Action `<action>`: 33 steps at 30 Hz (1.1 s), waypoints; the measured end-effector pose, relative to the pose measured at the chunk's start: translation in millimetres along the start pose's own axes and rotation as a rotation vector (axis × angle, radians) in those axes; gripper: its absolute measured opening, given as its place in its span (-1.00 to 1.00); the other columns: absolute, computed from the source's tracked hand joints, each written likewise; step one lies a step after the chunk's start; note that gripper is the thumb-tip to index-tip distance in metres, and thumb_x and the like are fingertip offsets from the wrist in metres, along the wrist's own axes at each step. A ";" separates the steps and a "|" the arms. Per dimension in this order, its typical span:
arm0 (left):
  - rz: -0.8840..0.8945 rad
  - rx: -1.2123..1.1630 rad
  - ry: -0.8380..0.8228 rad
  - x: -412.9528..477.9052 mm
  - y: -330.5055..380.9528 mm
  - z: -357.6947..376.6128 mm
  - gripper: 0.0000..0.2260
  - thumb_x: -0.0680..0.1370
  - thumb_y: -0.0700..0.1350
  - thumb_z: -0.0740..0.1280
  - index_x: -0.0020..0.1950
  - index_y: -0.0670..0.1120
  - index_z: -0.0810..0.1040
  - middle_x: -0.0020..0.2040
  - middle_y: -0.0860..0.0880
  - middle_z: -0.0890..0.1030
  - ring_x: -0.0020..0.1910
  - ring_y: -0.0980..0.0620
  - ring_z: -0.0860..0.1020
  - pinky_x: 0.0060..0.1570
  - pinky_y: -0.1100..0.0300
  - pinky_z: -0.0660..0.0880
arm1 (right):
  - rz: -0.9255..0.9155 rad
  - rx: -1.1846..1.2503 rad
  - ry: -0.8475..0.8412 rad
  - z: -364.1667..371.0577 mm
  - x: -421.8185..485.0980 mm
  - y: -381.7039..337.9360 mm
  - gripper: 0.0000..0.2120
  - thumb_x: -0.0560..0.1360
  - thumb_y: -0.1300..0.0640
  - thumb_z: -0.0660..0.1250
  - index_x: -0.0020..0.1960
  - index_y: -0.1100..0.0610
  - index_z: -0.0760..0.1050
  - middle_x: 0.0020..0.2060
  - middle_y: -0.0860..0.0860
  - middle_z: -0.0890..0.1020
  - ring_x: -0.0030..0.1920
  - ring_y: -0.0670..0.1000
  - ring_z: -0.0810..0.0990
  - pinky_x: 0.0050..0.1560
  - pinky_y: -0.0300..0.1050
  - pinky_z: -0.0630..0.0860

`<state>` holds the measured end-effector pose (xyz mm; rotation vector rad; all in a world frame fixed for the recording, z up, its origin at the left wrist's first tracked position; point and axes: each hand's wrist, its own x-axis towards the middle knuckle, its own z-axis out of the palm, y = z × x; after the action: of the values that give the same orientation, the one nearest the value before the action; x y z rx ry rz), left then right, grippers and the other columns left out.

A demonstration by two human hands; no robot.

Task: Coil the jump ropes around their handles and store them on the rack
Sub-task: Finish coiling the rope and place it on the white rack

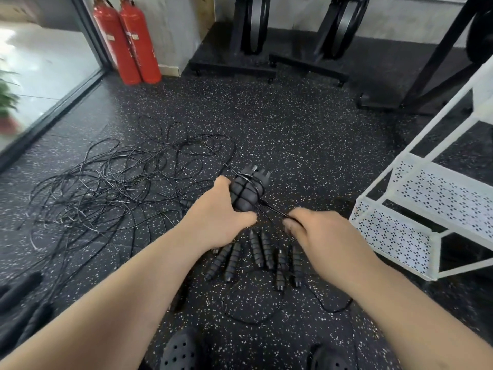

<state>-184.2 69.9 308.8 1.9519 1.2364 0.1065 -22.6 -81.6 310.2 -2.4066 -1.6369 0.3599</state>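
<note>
Your left hand [221,220] grips a pair of black handles [244,194] held together as one bundle, thumb on the near side and fingers curled round the far side. Your right hand [322,233] pinches the thin black cord [272,208] between thumb and fingertips, the other fingers curled in. Both hands are above the floor [293,129], a dark rubber mat with pale specks, at the middle of the view.

To your right stands the rack [440,193], white with perforated shelves, well apart from the bundle. To your left a wide tangle [114,180] of loose cords sprawls over the mat. Two red extinguishers [128,41] lean at the far wall, side by side. On the mat just beneath your hands lie several loose handles [256,249], roughly parallel, ends toward you. Black clogs [184,351] show at the bottom edge.

The held handles run with their long axis away from you and a little to the right: the butt ends sit in your left palm, the notched caps point up and outward. Several turns of cord cross the grips. From the bundle's right side the cord runs taut, down and rightward, into your right hand's pinch.
</note>
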 end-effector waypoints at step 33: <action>0.873 0.568 -0.141 -34.2 23.0 39.5 -0.66 0.48 0.16 0.45 0.09 0.08 0.40 -0.02 0.16 0.50 -0.02 0.09 0.52 -0.01 0.10 0.50 | -0.018 0.822 -0.220 -38.4 3.6 57.4 -0.78 0.43 -0.08 0.57 -0.10 0.07 0.74 -0.16 0.03 0.76 -0.13 -0.04 0.69 -0.04 -0.24 0.58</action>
<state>-167.2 15.5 308.8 2.8211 0.2462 0.0561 41.3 -100.3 328.8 -1.7613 -1.2236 1.0785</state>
